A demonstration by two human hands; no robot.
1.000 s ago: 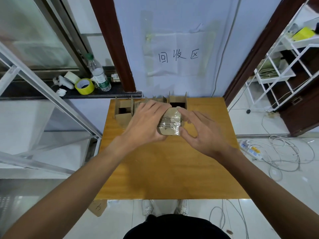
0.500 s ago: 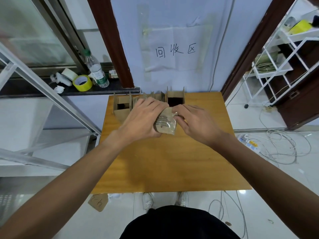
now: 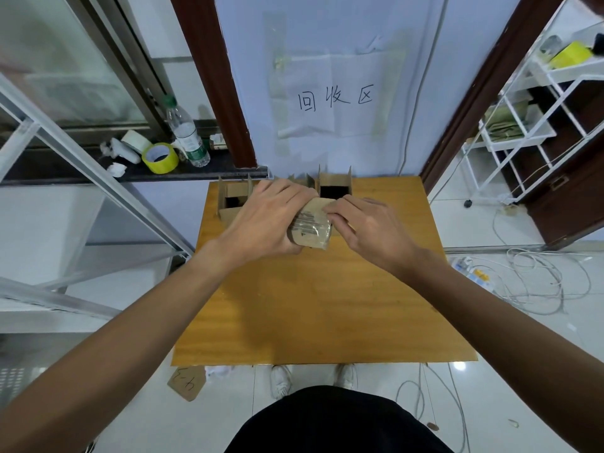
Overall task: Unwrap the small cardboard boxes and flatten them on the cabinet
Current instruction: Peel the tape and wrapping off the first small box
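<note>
Right now the left hand (image 3: 264,220) is curled over the small cardboard box (image 3: 310,227), fingers wrapped across its top and far side, gripping it from the left. The right hand (image 3: 369,230) comes in from the other side w/ fingertips bent onto the box's upper right edge, pinching at it; thumb is hidden, so can't tell exactly what it catches. The box is wrapped in shiny clear film/tape, printed label showing on the near face. It's held tilted, btwn both hands, just above the far middle of the cabinet (image 3: 320,308); can't tell if its bottom touches the wood.

Behind the hands, along the cabinet's back edge, stand open cardboard boxes w/ flaps up: one at left (image 3: 233,199), one at right (image 3: 335,188), and a third (image 3: 299,181) btwn them, mostly hidden by the left hand.

On the wall above, a paper sign (image 3: 336,99) w/ handwritten characters, taped up. Left of it, on a dark sill: a plastic water bottle (image 3: 187,134), a yellow tape roll (image 3: 160,157), a pale tape roll (image 3: 134,140).

Right side: white wire rack (image 3: 523,119); on the floor nearby a power strip (image 3: 470,273) and loose white cables (image 3: 536,282). Near the cabinet's front left corner, on the floor, a cardboard scrap (image 3: 186,383) w/ writing. White shoes (image 3: 281,378) show below the front edge.
</note>
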